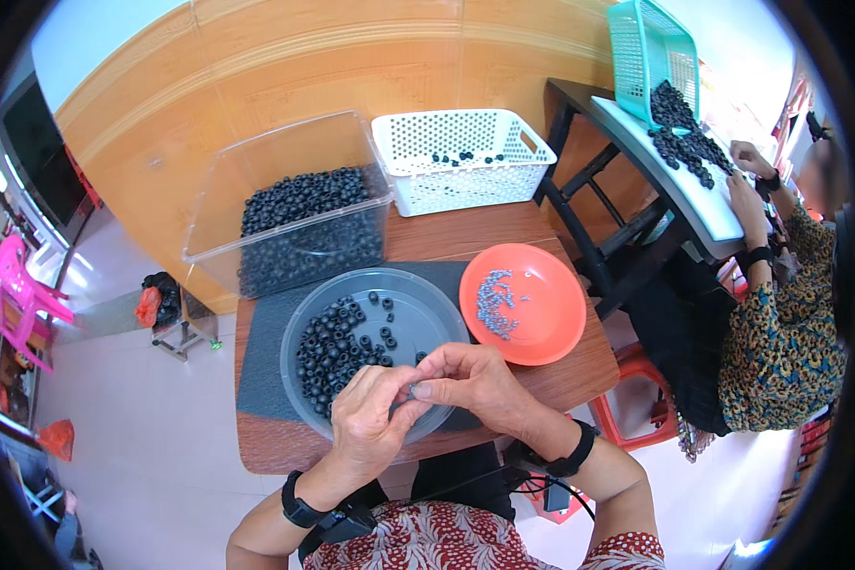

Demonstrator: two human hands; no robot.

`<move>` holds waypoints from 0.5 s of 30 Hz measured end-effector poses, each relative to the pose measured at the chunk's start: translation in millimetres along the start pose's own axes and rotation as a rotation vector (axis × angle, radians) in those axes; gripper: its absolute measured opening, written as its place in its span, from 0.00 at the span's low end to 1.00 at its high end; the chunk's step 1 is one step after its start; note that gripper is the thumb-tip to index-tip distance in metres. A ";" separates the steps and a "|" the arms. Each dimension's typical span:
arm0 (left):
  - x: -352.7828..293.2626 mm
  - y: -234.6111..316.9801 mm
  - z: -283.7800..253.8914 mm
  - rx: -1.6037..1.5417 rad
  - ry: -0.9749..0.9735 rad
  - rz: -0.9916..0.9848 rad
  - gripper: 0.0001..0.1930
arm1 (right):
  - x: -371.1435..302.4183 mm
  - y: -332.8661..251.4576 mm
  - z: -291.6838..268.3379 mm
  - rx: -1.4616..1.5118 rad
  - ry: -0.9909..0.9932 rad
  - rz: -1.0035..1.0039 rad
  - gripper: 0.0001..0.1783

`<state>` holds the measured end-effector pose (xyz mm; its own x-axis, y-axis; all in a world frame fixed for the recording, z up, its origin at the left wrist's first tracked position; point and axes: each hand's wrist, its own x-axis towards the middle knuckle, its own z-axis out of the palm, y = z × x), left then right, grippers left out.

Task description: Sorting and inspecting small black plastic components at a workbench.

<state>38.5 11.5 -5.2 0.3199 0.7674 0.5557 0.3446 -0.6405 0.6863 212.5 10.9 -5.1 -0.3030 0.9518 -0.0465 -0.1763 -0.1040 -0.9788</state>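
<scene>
Close together, two hands pinch one small thing

Both the left hand (375, 408) and the right hand (475, 380) are closed at the thumb and forefinger, tips meeting on a small thing (412, 389); the fingers hide most of it, so its shape cannot be told.

Directly under and beyond the hands sits a grey bowl (437, 323), with black beads (328, 351) heaped mostly ahead and to the left of the left hand. Past the right hand, slightly to its right, an orange plate (556, 304) carries small grey bits (494, 304).

The beads look light, hard and smooth, likely to roll or slip; a thumb-and-forefinger pinch across the rounded sides should suit, leaving the holes free. The grey bits seem light and stiff too, but so tiny that only fingertips would manage, singly, by the edges.
</scene>
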 end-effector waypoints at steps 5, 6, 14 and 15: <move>-9.5 -12.1 -9.2 0.079 0.018 0.083 0.15 | 5.5 10.2 6.0 -0.121 -0.044 0.134 0.10; -14.3 -15.1 -9.2 -0.062 0.007 -0.093 0.13 | 5.9 10.1 8.3 -0.120 -0.050 0.136 0.10; -22.3 -14.6 -12.1 -0.647 0.062 -0.614 0.13 | 4.2 18.7 26.3 -0.156 0.106 -0.073 0.10; -22.1 -14.4 -13.3 -0.648 0.062 -0.614 0.13 | 4.1 17.6 27.5 -0.156 0.106 -0.072 0.10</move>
<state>14.7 4.2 -21.2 0.1885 0.9820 0.0141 -0.1328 0.0113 0.9911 182.3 5.0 -17.0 -0.1928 0.9812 0.0124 -0.0444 0.0039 -0.9990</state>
